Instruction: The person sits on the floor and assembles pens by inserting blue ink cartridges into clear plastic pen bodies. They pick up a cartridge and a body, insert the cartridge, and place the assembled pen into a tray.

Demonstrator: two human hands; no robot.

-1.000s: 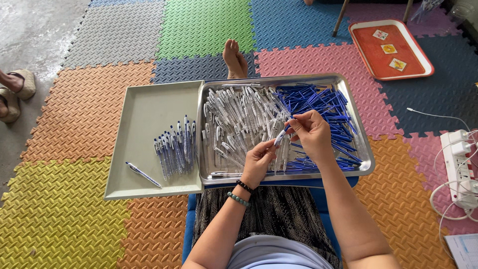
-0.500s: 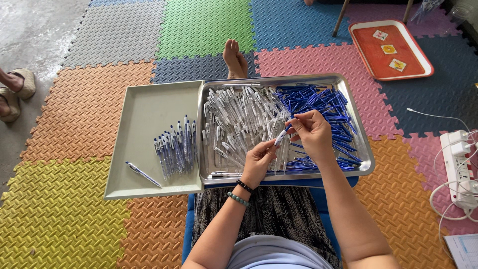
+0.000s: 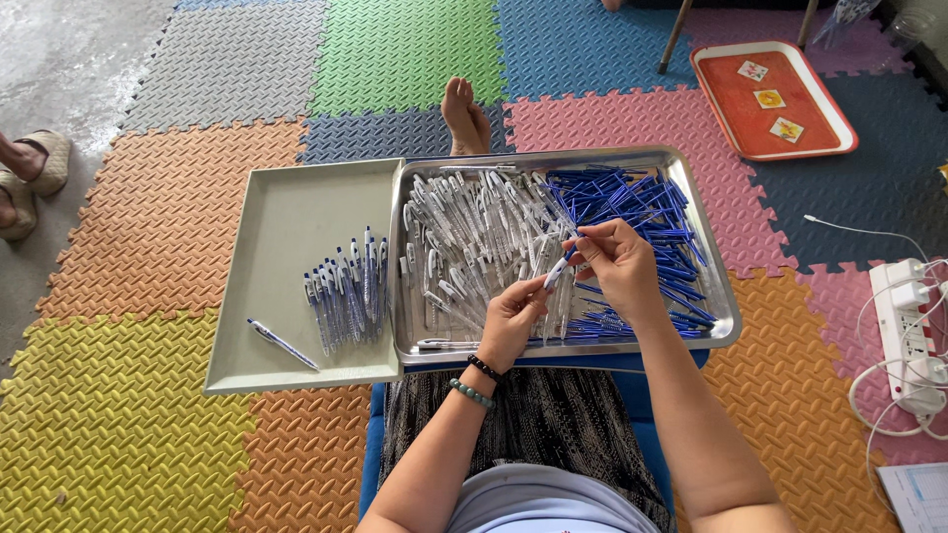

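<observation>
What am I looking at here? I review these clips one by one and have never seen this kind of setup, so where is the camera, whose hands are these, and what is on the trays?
The camera sits on a person's head and looks down, so the two bare arms at the bottom are that person's own. They sit on a floor of coloured foam mats. Across their lap lies a metal tray holding a heap of clear pen barrels and a heap of blue refills. Beside it, a grey tray holds a small bunch of finished pens and one single pen. The left hand and right hand together hold one pen over the metal tray. A red tray lies further off, and a power strip at the right.
</observation>
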